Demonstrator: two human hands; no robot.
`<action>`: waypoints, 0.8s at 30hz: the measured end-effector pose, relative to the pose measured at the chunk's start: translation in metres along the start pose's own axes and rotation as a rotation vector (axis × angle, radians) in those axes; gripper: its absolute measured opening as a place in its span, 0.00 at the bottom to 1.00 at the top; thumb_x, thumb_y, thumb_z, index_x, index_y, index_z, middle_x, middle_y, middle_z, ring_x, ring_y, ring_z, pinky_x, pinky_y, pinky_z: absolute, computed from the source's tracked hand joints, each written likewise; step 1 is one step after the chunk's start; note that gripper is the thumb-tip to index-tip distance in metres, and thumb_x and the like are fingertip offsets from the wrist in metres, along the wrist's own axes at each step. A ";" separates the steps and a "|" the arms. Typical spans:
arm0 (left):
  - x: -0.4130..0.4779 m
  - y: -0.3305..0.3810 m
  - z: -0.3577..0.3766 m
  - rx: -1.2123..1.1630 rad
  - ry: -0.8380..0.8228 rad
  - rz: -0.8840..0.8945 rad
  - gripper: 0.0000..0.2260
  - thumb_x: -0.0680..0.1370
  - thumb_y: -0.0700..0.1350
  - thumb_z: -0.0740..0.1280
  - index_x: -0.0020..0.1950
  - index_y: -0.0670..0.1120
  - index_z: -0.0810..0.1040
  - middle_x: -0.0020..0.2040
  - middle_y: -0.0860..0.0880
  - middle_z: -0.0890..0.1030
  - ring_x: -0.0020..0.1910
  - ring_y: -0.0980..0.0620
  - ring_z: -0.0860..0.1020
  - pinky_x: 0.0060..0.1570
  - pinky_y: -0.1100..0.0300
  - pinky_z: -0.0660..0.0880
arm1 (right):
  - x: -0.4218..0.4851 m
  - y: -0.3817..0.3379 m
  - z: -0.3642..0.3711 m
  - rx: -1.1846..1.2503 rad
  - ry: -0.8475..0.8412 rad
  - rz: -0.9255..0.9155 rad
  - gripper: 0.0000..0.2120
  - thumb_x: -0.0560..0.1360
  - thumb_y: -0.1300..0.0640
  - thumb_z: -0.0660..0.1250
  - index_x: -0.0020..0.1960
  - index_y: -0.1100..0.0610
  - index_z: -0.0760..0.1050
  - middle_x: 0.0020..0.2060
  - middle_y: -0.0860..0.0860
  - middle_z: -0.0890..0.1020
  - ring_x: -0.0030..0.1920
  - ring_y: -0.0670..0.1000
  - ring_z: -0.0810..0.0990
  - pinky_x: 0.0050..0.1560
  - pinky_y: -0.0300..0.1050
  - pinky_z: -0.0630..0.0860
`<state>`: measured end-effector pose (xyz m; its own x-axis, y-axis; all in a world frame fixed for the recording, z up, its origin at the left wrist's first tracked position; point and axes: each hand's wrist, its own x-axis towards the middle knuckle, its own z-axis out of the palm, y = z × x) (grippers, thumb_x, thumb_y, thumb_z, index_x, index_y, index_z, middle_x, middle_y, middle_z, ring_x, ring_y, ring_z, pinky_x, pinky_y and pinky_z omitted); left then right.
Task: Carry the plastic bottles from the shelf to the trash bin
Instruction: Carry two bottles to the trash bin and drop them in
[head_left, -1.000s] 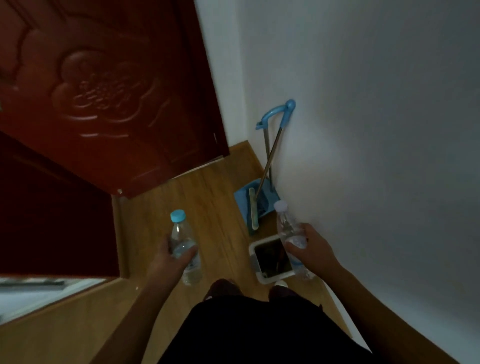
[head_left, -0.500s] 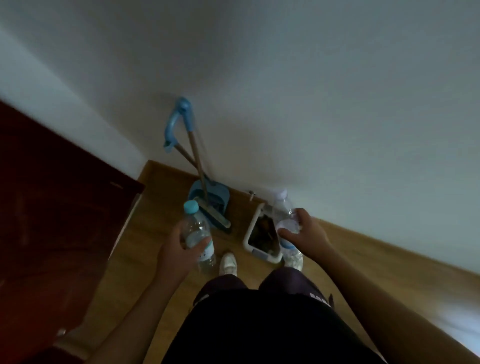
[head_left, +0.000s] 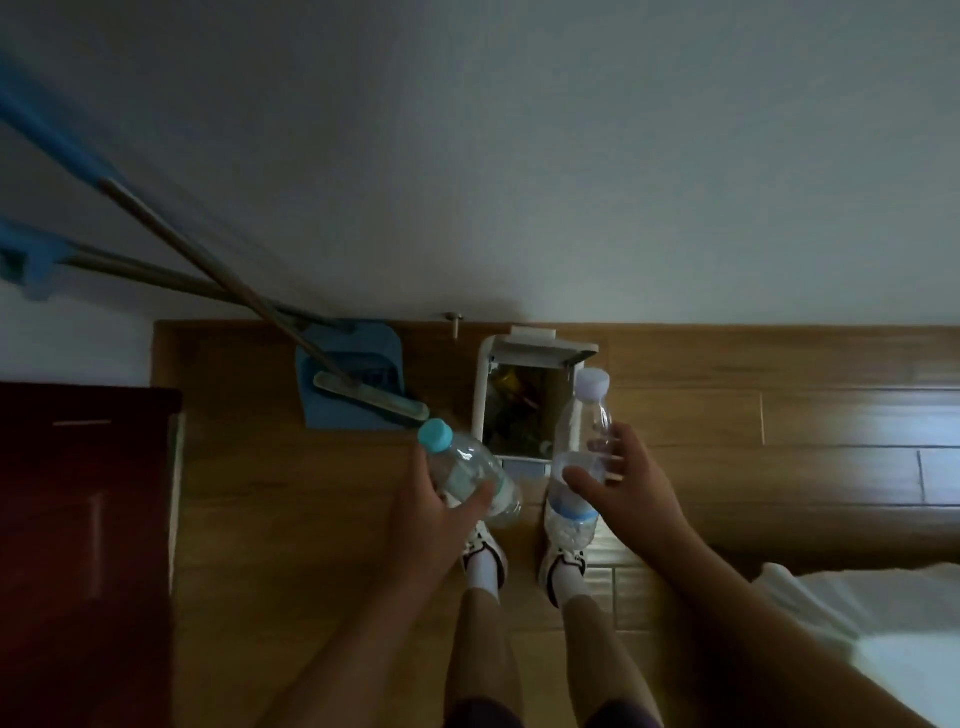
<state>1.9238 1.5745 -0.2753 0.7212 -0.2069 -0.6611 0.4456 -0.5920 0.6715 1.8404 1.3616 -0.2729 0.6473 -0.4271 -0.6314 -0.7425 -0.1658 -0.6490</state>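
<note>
- The left hand (head_left: 436, 525) is gripping a clear bottle with a teal cap (head_left: 470, 475), tilting it toward the upper left, low in the centre of the frame.
- The right hand (head_left: 626, 493) is clasping a second bottle with a pale cap (head_left: 579, 457), holding it nearly upright over the near right corner of the bin.
- The white trash bin (head_left: 485, 400) is standing open at centre frame against the wall, rubbish showing inside.
- A blue dustpan (head_left: 343, 410) and broom (head_left: 371, 400) are leaning just left of the bin, handles running to the upper left.
- A dark red door (head_left: 83, 519) is filling the lower left; white bedding (head_left: 857, 634) is showing at lower right.
- Two white shoes (head_left: 485, 558) are standing on the wooden floor (head_left: 291, 519) right before the bin.
</note>
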 end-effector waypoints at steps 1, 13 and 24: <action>0.014 -0.013 0.010 0.009 -0.002 0.008 0.34 0.66 0.67 0.73 0.68 0.61 0.65 0.60 0.59 0.77 0.57 0.58 0.79 0.51 0.58 0.80 | 0.013 0.013 0.009 0.023 0.016 0.002 0.29 0.70 0.49 0.76 0.68 0.51 0.69 0.58 0.47 0.79 0.56 0.46 0.80 0.47 0.36 0.76; 0.133 -0.075 0.078 0.218 0.098 0.165 0.26 0.72 0.52 0.74 0.67 0.55 0.69 0.59 0.59 0.76 0.58 0.59 0.76 0.56 0.58 0.77 | 0.105 0.099 0.052 0.073 0.088 -0.042 0.27 0.72 0.52 0.75 0.67 0.51 0.68 0.55 0.43 0.78 0.54 0.38 0.78 0.43 0.31 0.74; 0.169 -0.074 0.100 0.337 0.135 0.294 0.29 0.72 0.53 0.75 0.70 0.51 0.70 0.65 0.54 0.77 0.62 0.58 0.74 0.50 0.70 0.70 | 0.110 0.114 0.045 0.076 0.122 -0.063 0.23 0.71 0.51 0.76 0.61 0.49 0.69 0.54 0.42 0.79 0.54 0.39 0.79 0.45 0.32 0.76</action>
<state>1.9601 1.5057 -0.4700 0.8636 -0.3139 -0.3945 0.0309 -0.7481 0.6629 1.8348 1.3355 -0.4361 0.6626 -0.5237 -0.5354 -0.6832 -0.1299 -0.7186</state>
